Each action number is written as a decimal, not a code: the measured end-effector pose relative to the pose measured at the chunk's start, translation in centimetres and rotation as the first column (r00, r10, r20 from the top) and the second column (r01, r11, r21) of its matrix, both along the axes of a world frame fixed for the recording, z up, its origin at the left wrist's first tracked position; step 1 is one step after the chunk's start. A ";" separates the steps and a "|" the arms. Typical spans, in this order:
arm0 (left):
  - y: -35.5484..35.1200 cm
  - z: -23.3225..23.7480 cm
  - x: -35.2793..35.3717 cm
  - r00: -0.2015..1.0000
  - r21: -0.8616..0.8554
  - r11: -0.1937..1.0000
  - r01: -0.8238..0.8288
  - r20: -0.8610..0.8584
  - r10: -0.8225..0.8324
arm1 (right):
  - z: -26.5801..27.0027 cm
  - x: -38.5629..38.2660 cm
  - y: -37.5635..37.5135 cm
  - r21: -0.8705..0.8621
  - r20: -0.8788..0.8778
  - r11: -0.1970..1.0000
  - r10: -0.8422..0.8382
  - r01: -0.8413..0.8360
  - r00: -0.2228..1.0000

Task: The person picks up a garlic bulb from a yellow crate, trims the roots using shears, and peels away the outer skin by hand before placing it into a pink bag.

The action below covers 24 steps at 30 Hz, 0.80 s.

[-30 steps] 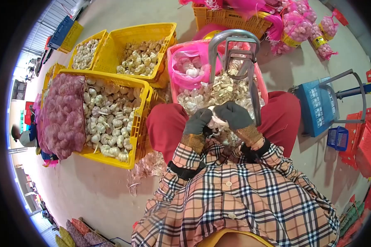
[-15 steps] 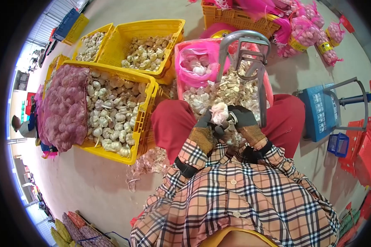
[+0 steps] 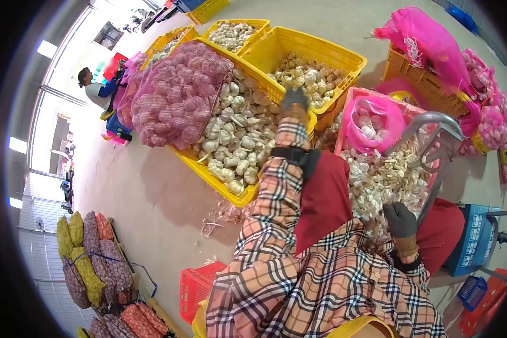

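My left hand (image 3: 294, 100), in a dark glove, reaches over the adjoining rims of two yellow crates. Its fingers point away, seemingly apart, and no bulb shows in them. Loose garlic bulbs (image 3: 231, 143) fill the nearer yellow crate (image 3: 211, 179); more garlic (image 3: 310, 78) lies in the farther yellow crate (image 3: 335, 53). My right hand (image 3: 400, 219), gloved too, is closed by my lap, at the near side of a pink crate (image 3: 350, 97). Whatever it holds is hidden. Garlic skins and trimmings (image 3: 386, 174) heap in that crate, beside a pink bag (image 3: 361, 141) with bulbs inside.
A purple mesh sack of garlic (image 3: 177, 93) lies across the nearer yellow crate. A grey metal frame (image 3: 434, 135) stands over the pink crate. At right are a blue platform scale (image 3: 470, 236) and bagged garlic (image 3: 490, 132). Another person (image 3: 98, 90) stands far left.
The view has swung left. My hands, together around a garlic bulb before, are now apart: the left has stretched out to the yellow crates, the right stays near my lap. The bulb no longer shows between them.
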<state>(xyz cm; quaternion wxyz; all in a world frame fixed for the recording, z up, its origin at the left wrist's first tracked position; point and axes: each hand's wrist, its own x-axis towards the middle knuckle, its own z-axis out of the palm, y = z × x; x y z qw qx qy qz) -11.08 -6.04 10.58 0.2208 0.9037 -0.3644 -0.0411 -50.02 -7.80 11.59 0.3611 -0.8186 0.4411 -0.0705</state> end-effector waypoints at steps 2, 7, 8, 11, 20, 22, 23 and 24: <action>3.1 -2.6 3.5 0.922 -0.465 0.861 -0.207 -0.388 0.012 | 0.5 -0.8 0.2 -0.026 -0.019 0.999 0.038 -0.039 0.999; 9.2 -8.7 11.1 0.954 0.373 0.913 -0.164 -0.175 0.243 | 0.4 -2.6 0.5 -0.179 -0.018 0.967 0.184 -0.184 0.983; 10.1 -7.9 10.3 0.954 0.595 0.783 -0.180 -0.090 0.287 | 1.4 -2.3 0.4 0.009 -0.140 0.995 0.104 -0.104 0.985; 12.6 -9.2 9.1 0.968 0.677 0.693 -0.248 0.196 0.155 | 1.3 -1.9 0.1 -0.226 0.137 0.965 0.166 -0.132 0.977; 11.9 -6.9 7.2 0.990 0.509 0.849 -0.138 0.084 0.110 | 0.8 -4.1 -1.8 -0.060 0.541 0.955 -0.213 0.290 0.814; 11.9 -7.0 7.3 0.998 0.469 0.882 -0.045 0.054 0.022 | 0.3 -5.2 -3.0 -0.208 0.567 0.898 -0.214 0.389 0.796; 12.0 -7.1 7.4 0.999 0.445 0.896 0.002 0.042 -0.023 | 0.3 -5.4 -3.6 -0.345 0.592 0.809 -0.207 0.477 0.779; 12.0 -7.1 7.5 0.997 0.419 0.907 0.048 0.033 -0.069 | -0.2 -5.6 -4.2 -0.346 0.597 0.805 -0.207 0.482 0.775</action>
